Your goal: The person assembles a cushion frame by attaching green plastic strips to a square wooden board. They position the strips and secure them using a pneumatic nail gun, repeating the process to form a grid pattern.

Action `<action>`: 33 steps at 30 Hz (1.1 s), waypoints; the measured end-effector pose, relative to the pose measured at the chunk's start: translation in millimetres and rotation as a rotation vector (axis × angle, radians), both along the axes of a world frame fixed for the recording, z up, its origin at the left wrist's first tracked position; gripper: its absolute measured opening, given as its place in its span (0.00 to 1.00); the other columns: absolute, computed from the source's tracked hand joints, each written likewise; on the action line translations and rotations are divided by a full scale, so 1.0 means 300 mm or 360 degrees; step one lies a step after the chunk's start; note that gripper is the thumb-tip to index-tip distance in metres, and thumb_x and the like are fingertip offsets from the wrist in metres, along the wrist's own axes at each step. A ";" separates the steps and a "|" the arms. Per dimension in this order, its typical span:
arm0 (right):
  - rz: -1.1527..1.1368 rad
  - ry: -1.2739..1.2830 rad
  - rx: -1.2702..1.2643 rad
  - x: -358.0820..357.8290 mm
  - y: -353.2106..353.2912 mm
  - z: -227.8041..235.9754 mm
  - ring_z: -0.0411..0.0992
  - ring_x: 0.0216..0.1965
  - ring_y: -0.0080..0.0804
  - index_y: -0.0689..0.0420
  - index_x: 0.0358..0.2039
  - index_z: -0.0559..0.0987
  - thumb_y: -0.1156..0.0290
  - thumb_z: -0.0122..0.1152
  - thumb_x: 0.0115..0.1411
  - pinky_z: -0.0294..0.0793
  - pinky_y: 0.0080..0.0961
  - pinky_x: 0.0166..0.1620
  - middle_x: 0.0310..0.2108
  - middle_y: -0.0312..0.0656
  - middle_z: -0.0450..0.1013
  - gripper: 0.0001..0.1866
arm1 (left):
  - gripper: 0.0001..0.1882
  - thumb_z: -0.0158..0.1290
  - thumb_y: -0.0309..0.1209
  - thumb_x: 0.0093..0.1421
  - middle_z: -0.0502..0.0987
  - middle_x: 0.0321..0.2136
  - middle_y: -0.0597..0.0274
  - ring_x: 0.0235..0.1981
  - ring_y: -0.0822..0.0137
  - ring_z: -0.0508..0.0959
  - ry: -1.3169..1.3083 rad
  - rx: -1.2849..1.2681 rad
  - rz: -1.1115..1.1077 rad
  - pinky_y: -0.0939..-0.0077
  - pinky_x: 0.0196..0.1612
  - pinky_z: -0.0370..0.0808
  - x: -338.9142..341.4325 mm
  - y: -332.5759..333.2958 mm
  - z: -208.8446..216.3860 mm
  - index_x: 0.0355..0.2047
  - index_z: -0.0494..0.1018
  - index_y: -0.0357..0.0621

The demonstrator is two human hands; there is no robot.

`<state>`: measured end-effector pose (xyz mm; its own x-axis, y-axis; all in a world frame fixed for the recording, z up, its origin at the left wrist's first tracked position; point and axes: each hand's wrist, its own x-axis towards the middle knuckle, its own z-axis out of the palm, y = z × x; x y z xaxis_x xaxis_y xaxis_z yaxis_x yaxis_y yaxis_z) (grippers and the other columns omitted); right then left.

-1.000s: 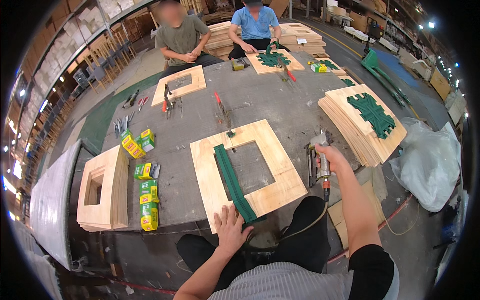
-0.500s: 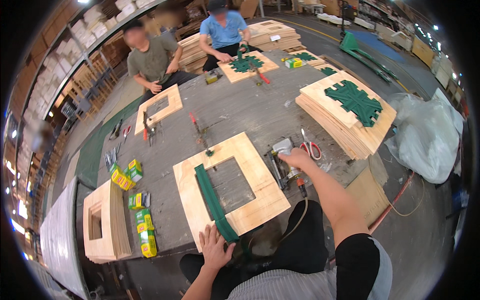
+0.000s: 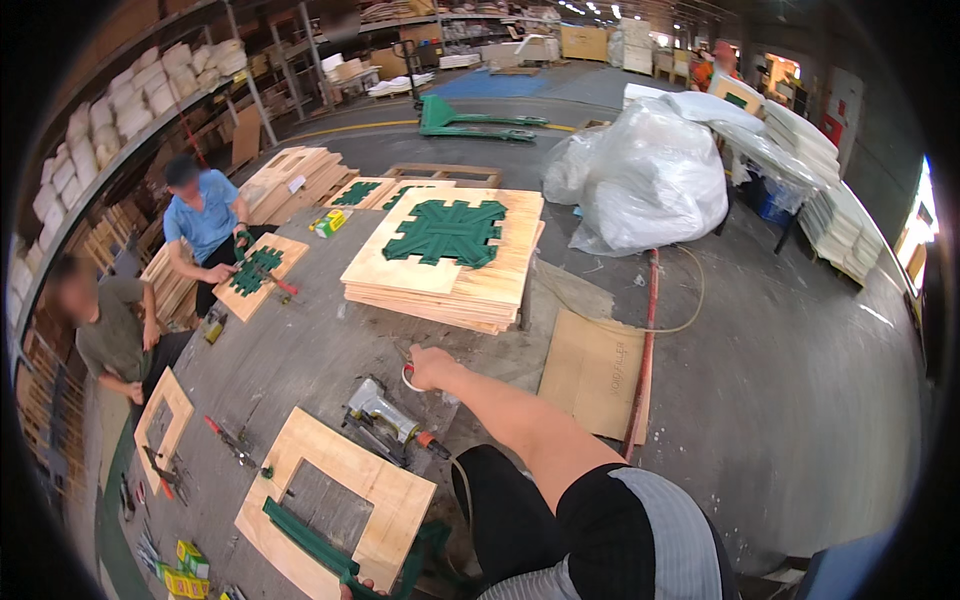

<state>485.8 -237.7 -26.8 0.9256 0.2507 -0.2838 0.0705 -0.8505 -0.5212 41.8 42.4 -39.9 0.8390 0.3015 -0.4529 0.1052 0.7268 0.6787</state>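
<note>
My right hand point(image 3: 436, 368) reaches across the table, its fingers closed at the red-and-white handled scissors point(image 3: 408, 377), which it largely covers. At the lower edge my left hand point(image 3: 366, 587) shows only in part, its fingers on a green webbing strap point(image 3: 310, 540). That strap runs along one side of the opening in a square plywood frame point(image 3: 395, 490), and a loose length hangs off the near edge. Between the frame and my right hand lies a pneumatic staple gun point(image 3: 380, 408) with an orange hose fitting.
Beyond my right hand stands a stack of plywood panels point(image 3: 430, 310), green webbing woven on top. Two people sit across the table with frames. Yellow-green boxes point(image 3: 185, 572) lie at lower left. Right are cardboard point(image 3: 590, 375), a red hose point(image 3: 645, 350) and a plastic-wrapped bundle point(image 3: 650, 180).
The view has swung right. My right hand has left the staple gun and moved to the scissors. My left hand stays by the strap at the frame's near edge, where a loose length now shows.
</note>
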 end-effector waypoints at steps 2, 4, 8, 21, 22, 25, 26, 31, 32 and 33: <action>-0.0111 -0.0095 0.0240 -0.032 -0.078 0.007 0.78 0.49 0.54 0.60 0.68 0.63 0.67 0.62 0.58 0.78 0.44 0.47 0.47 0.61 0.77 0.38 | 0.19 0.51 0.42 0.71 0.79 0.49 0.57 0.46 0.59 0.77 0.0086 0.0005 -0.0156 0.54 0.51 0.76 0.016 0.014 -0.010 0.57 0.74 0.48; -0.0231 -0.0201 0.0463 -0.098 -0.185 0.005 0.79 0.46 0.53 0.60 0.67 0.65 0.65 0.64 0.57 0.78 0.44 0.44 0.45 0.58 0.78 0.38 | 0.19 0.49 0.44 0.72 0.77 0.53 0.59 0.49 0.59 0.75 0.0299 0.0131 -0.0155 0.48 0.53 0.74 0.027 0.013 -0.019 0.57 0.74 0.51; -0.0085 0.0134 0.1158 -0.360 -0.198 0.056 0.74 0.38 0.28 0.59 0.65 0.69 0.67 0.74 0.55 0.74 0.28 0.40 0.36 0.41 0.77 0.38 | 0.20 0.45 0.44 0.73 0.73 0.58 0.59 0.54 0.55 0.71 0.0463 -0.0031 -0.0129 0.41 0.57 0.70 0.014 0.083 -0.053 0.59 0.73 0.52; 0.0972 -0.0332 0.0736 -0.727 0.009 0.108 0.76 0.46 0.49 0.54 0.54 0.73 0.47 0.70 0.59 0.75 0.42 0.45 0.42 0.48 0.76 0.31 | 0.22 0.55 0.37 0.69 0.76 0.56 0.59 0.57 0.59 0.74 0.0136 -0.0106 -0.0321 0.54 0.61 0.71 -0.031 0.138 -0.011 0.59 0.72 0.42; 0.1026 -0.0335 0.0759 -0.738 0.034 0.112 0.76 0.46 0.50 0.53 0.54 0.73 0.47 0.69 0.59 0.74 0.42 0.45 0.42 0.48 0.76 0.31 | 0.22 0.56 0.37 0.68 0.76 0.56 0.59 0.57 0.59 0.74 0.0108 -0.0101 -0.0343 0.55 0.60 0.72 -0.052 0.125 0.012 0.59 0.72 0.42; 0.1244 -0.0321 0.0758 -0.767 0.122 0.142 0.76 0.45 0.51 0.51 0.54 0.72 0.46 0.69 0.58 0.75 0.44 0.45 0.42 0.47 0.75 0.31 | 0.25 0.58 0.38 0.66 0.76 0.53 0.58 0.53 0.58 0.77 0.0112 -0.0084 -0.0355 0.57 0.55 0.75 -0.073 0.109 0.048 0.61 0.71 0.42; 0.1317 -0.0416 0.0695 -0.770 0.137 0.131 0.76 0.45 0.51 0.51 0.54 0.72 0.46 0.69 0.57 0.75 0.45 0.45 0.42 0.47 0.75 0.31 | 0.27 0.58 0.39 0.66 0.76 0.52 0.57 0.51 0.58 0.78 0.0137 -0.0080 -0.0349 0.58 0.52 0.76 -0.079 0.115 0.053 0.62 0.70 0.43; 0.1889 -0.0760 0.0359 -0.701 0.190 0.025 0.75 0.52 0.47 0.51 0.54 0.80 0.45 0.61 0.60 0.77 0.41 0.53 0.52 0.42 0.76 0.28 | 0.22 0.42 0.38 0.74 0.78 0.35 0.58 0.31 0.63 0.77 0.0144 -0.0050 -0.0208 0.67 0.34 0.76 -0.003 0.194 0.005 0.60 0.70 0.38; 0.1928 -0.0792 0.0246 -0.706 0.221 0.052 0.75 0.53 0.44 0.51 0.48 0.84 0.45 0.59 0.61 0.77 0.40 0.54 0.53 0.37 0.76 0.25 | 0.21 0.42 0.36 0.74 0.79 0.36 0.58 0.31 0.63 0.78 0.0178 -0.0146 -0.0053 0.67 0.34 0.77 0.004 0.220 0.015 0.60 0.70 0.36; 0.1845 -0.0679 0.0134 -0.719 0.227 0.077 0.74 0.54 0.43 0.51 0.48 0.84 0.42 0.59 0.62 0.78 0.41 0.53 0.53 0.36 0.76 0.27 | 0.21 0.42 0.35 0.74 0.80 0.37 0.57 0.30 0.63 0.78 0.0158 -0.0019 -0.0083 0.67 0.34 0.78 -0.003 0.240 0.030 0.60 0.70 0.34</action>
